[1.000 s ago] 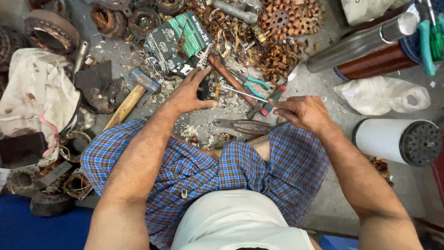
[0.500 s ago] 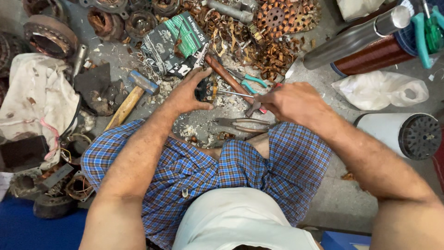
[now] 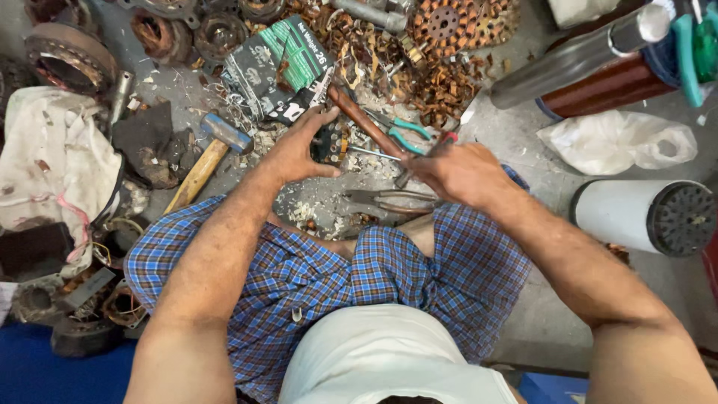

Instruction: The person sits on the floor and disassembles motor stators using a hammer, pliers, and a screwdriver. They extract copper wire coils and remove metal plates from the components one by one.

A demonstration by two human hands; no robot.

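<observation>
- The scene was a grey concrete floor (image 3: 516, 150), gritty and strewn with pale shavings and scrap; the person sat on it in blue checked cloth, seen from above.
- The left hand (image 3: 299, 146) was closed around a small dark motor part (image 3: 329, 142) set on the floor just ahead of the knees; most of that part was hidden under the fingers, so its shape was hard to make out.
- The right hand (image 3: 456, 172) was clenched on a thin metal tool (image 3: 374, 152) whose tip reached toward the part; the grip end was covered by the fist, and the hand was slightly blurred.
- A wooden-handled tool (image 3: 359, 120) lay slanted just behind the part, touching or nearly touching it; which could not be told.
- Teal-handled pliers (image 3: 400, 131) lay beside that handle, partly overlapped by it.
- Grey pliers (image 3: 389, 200) rested on the floor near the knees, below the right hand.
- A hammer (image 3: 206, 153) with a wooden shaft lay left of the left wrist.
- A green and black carton (image 3: 280, 71) sat behind the left hand, crumpled.
- Rusty copper-coloured scrap (image 3: 441, 82) was heaped behind it, individual pieces indistinct.
- A white cylinder (image 3: 636, 217) with a dark perforated end lay at right.
- A dirty white cloth (image 3: 56, 164) at left covered whatever was under it.
- A metal pipe (image 3: 568, 60) ran off the upper right edge.
</observation>
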